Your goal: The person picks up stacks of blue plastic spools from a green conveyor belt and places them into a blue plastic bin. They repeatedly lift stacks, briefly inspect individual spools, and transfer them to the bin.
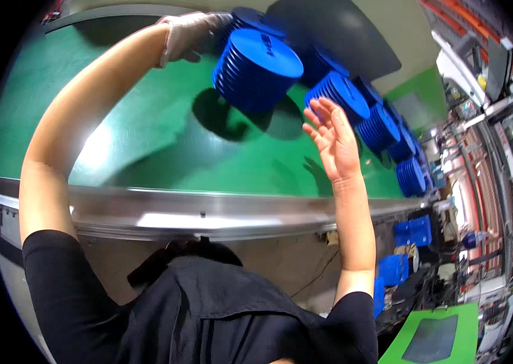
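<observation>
Far up the green work surface, my left hand (193, 36) wears a pale glove, its thumb apart from the stretched fingers. Its fingertips reach the side of a rear stack of blue discs (249, 17); they are dark and partly hidden, so contact is unclear. Just right of that hand stands a larger stack of round blue discs (262, 54), with ridged sides and a dark mark on top. My bare right hand (333, 136) is raised over the surface, palm showing and fingers apart, holding nothing. Behind its fingertips is another blue disc stack (344, 94).
Several more blue stacks (380, 127) run along the right side of the green table (165, 139). A metal edge (208, 209) borders it near my body. Blue bins (413, 232) and a green panel (441, 333) are at lower right; machinery (487, 109) stands farther right.
</observation>
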